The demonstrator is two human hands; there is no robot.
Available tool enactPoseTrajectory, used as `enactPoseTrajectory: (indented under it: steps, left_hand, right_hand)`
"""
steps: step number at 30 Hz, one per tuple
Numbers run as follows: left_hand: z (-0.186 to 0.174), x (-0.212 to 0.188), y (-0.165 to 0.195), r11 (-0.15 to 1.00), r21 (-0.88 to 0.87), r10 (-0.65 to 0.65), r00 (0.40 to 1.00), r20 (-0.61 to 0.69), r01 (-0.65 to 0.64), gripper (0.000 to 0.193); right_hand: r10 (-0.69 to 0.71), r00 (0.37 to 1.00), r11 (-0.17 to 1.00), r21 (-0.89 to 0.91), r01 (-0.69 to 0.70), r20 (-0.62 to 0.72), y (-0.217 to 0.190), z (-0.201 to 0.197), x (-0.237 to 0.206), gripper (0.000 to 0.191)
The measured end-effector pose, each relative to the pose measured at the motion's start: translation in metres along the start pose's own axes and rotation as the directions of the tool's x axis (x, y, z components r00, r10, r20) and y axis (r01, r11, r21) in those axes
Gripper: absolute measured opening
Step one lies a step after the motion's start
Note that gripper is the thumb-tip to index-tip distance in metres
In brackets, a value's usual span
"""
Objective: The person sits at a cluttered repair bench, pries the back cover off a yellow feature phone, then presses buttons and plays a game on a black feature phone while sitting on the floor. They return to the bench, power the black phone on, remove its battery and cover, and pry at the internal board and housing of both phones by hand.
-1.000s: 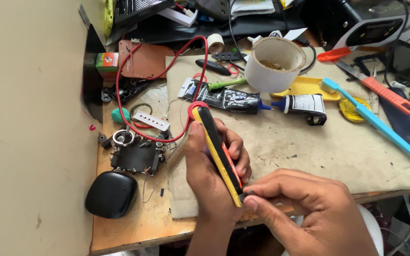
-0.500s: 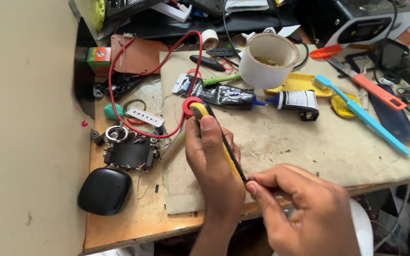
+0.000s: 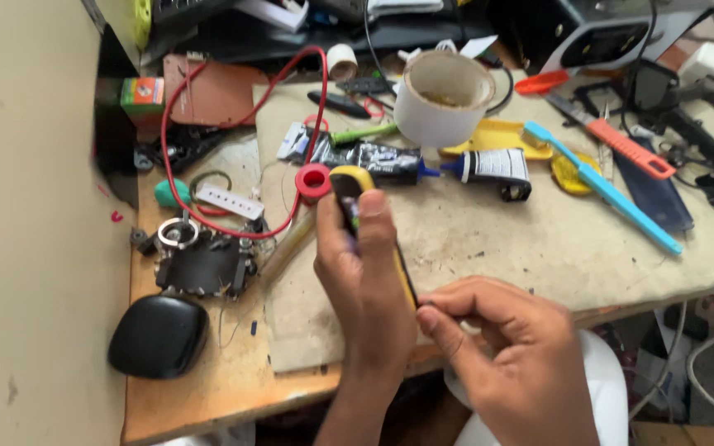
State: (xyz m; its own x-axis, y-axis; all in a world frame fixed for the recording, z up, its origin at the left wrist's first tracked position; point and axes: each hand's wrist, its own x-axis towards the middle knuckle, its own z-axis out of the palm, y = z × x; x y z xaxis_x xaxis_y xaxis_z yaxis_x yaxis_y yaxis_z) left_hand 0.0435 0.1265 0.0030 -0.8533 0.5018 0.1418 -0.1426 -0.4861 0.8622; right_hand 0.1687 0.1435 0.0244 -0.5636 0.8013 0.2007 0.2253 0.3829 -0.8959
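Left hand [image 3: 365, 281] is wrapped around a slim yellow-and-black handheld device [image 3: 357, 192], thumb laid along its face, holding it upright over the worn beige work mat [image 3: 522, 239]. Right hand [image 3: 514, 355] has its fingertips pinched together at the device's lower edge — what they grip is too small to tell.

Around the device: a red wire loop [image 3: 208, 124] ends at a red ring [image 3: 314, 180] just beside the device's top. Beyond it lie two black glue tubes [image 3: 489, 165] and a big white tape roll [image 3: 441, 97]. Further along the mat — a blue toothbrush [image 3: 605, 190] and an orange-handled tool [image 3: 628, 147]. On the device's other side sit a black circuit assembly [image 3: 200, 263] and a glossy black oval case [image 3: 159, 334].
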Motion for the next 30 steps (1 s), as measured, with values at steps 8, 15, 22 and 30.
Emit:
enactPoseTrajectory:
  steps: [8, 15, 22, 30]
  left_hand:
    - [0.001, 0.002, 0.005, 1.000, 0.024, -0.020, 1.000, 0.003, 0.020, 0.036]
    - [0.006, 0.003, 0.006, 1.000, 0.012, 0.019, 1.000, -0.013, -0.019, 0.037]
    - [0.007, 0.003, 0.004, 0.999, -0.012, -0.035, 0.999, -0.013, 0.035, 0.033]
    - [0.006, 0.004, 0.010, 0.970, -0.150, -0.192, 0.981, 0.009, 0.191, 0.033]
  right_hand:
    - [-0.089, 0.992, 0.990, -0.099, 0.098, 0.092, -0.008, -0.010, 0.001, 0.018]
    - [-0.288, 0.957, 0.896, -0.366, 0.252, -0.047, -0.014, -0.001, -0.001, 0.019]
    - [-0.325, 0.941, 0.883, -0.385, 0.268, -0.090, -0.015, 0.006, -0.006, 0.015]
    - [-0.214, 0.974, 0.957, -0.214, 0.194, -0.075, -0.014, -0.006, -0.004, 0.019]
